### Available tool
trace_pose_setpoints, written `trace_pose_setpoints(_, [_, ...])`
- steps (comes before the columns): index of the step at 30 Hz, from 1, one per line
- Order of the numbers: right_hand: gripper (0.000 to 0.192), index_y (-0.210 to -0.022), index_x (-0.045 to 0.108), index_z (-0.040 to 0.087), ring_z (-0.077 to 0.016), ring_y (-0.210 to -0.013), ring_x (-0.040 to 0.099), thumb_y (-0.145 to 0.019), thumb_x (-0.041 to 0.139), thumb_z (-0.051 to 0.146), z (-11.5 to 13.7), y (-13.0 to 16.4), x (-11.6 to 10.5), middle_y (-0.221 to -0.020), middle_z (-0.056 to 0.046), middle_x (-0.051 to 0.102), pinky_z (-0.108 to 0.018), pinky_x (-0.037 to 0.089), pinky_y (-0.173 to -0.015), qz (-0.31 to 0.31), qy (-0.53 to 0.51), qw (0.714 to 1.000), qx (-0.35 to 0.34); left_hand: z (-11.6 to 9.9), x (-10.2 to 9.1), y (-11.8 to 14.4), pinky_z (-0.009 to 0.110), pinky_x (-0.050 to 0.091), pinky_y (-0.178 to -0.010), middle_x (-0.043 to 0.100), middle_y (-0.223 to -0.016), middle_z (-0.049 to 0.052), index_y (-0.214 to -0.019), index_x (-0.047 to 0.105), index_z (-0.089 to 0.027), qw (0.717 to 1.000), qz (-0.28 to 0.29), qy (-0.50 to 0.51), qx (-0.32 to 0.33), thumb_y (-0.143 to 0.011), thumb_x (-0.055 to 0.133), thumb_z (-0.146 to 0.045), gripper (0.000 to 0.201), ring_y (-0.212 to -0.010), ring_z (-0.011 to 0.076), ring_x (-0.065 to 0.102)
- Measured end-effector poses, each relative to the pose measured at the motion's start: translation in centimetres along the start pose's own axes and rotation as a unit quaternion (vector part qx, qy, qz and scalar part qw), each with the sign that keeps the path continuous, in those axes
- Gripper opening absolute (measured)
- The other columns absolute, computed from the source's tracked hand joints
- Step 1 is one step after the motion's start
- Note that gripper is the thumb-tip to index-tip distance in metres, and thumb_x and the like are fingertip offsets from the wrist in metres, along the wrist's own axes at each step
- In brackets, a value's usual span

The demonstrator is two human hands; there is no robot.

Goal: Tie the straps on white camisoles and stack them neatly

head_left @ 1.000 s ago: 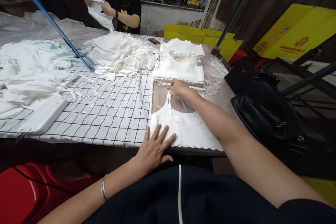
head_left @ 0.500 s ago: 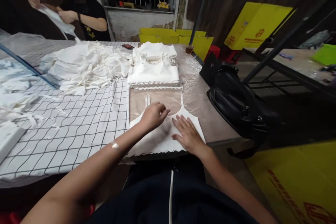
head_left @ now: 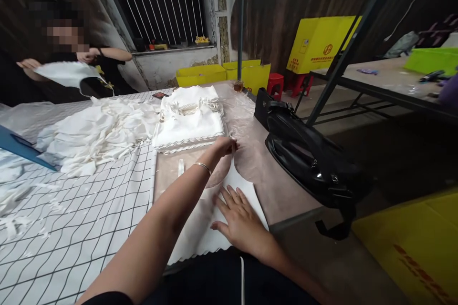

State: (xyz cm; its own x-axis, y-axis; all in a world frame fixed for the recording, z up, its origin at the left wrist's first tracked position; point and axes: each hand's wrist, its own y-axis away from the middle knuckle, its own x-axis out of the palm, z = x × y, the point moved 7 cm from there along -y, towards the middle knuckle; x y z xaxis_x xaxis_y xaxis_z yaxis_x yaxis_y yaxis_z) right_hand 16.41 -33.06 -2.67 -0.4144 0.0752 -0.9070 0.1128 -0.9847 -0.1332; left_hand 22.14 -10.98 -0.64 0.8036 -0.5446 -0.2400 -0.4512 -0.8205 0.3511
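Two hands working a white camisole at the table's near edge

The right hand (head_left: 239, 220) is lying flat, fingers spread, on the white camisole (head_left: 200, 233); the left hand (head_left: 225, 145) is reaching across, fingertips pinched on its right strap (head_left: 234, 152), just before the folded stack (head_left: 189, 126). Farther off, a co-worker (head_left: 103, 55) is holding a garment.

Light is moderate and even, brightest on the white garment stack (head_left: 189, 121) and the checked cloth (head_left: 89, 209), which look slightly washed out. The wooden walls and the floor at right stay dim. A soft shadow of the left forearm darkens the garment (head_left: 211, 228) beneath it. Clear plastic (head_left: 238, 109) shows faint glare. Wide-angle bending curves the edges; the far left looks blurred, possibly from motion.
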Motion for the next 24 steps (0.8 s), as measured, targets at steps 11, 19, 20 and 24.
trace_pose_setpoints(11, [0.068,-0.148,0.041,0.022,-0.0310,-0.147,0.020,-0.091,0.049,0.059,-0.2,0.0,0.6,-0.157,-0.011,0.026,-0.052,0.017,-0.121,0.001,-0.042,0.999,-0.007,-10.4,-4.7,-1.6,0.024,0.055,-0.066,0.066,-0.066,0.003,-0.081,0.062,-0.014,0.973,0.063,0.211,0.069,-0.093,0.051,-0.011,0.016,-0.056,0.0097,0.062])
trace_pose_setpoints(19, [0.048,-0.126,0.064,0.023,-0.0308,-0.134,0.047,-0.085,0.062,0.049,-1.9,-0.6,-2.4,-0.139,-0.011,0.057,-0.050,0.034,-0.113,-0.054,-0.259,0.964,0.022,-12.9,-5.0,6.7,0.032,0.052,-0.084,0.074,-0.091,0.010,-0.098,0.068,-0.013,0.917,0.063,-0.090,0.383,-0.091,0.055,-0.021,0.017,-0.082,0.0168,0.068])
trace_pose_setpoints(20, [0.041,-0.118,0.067,0.023,-0.0288,-0.124,0.055,-0.086,0.061,0.048,-2.8,-0.7,-4.0,-0.128,-0.011,0.064,-0.047,0.041,-0.107,-0.096,-0.325,0.940,0.041,-12.5,-4.3,8.6,0.034,0.050,-0.089,0.074,-0.099,0.010,-0.103,0.069,-0.015,0.874,0.070,-0.174,0.448,-0.090,0.054,-0.019,0.021,-0.091,0.0187,0.068])
trace_pose_setpoints(24, [0.031,-0.091,0.070,0.021,-0.0193,-0.086,0.064,-0.082,0.064,0.051,-6.6,-1.0,-10.2,-0.092,-0.006,0.070,-0.034,0.051,-0.080,-0.239,-0.527,0.807,0.117,-9.8,-2.3,14.9,0.039,0.043,-0.098,0.069,-0.120,0.011,-0.121,0.066,-0.020,0.736,0.090,-0.335,0.581,-0.090,0.044,-0.015,0.038,-0.111,0.0220,0.062])
